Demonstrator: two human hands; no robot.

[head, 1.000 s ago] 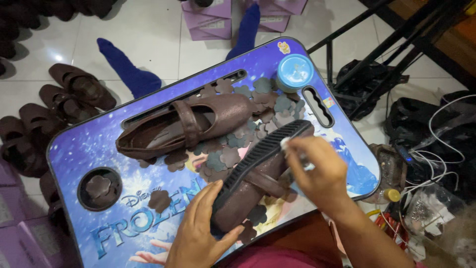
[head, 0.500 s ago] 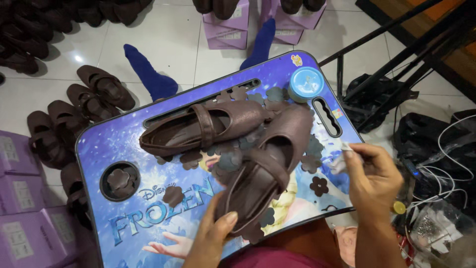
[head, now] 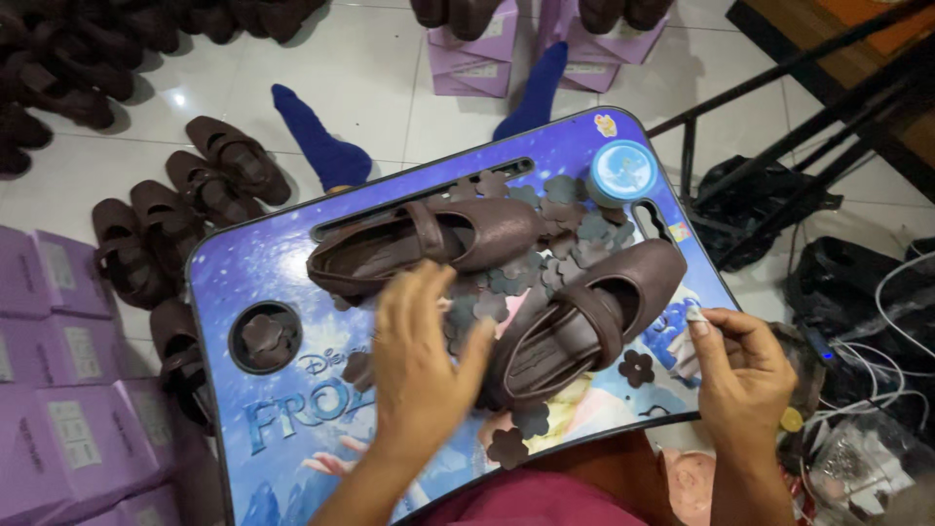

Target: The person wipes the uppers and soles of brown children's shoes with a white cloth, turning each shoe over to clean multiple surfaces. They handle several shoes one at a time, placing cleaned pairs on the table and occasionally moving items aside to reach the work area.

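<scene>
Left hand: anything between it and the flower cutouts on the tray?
Nothing visible. The left hand lies flat right over the flower cutouts on the tray, between the two shoes. The near shoe lies just beside the fingers, not across them.

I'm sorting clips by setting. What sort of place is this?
Probably a small home workshop where shoes are finished and boxed. Brown strap shoes stand in rows on the white tiled floor, purple cardboard boxes are stacked alongside, and brown flower-shaped cutouts lie on a blue printed lap tray.
</scene>
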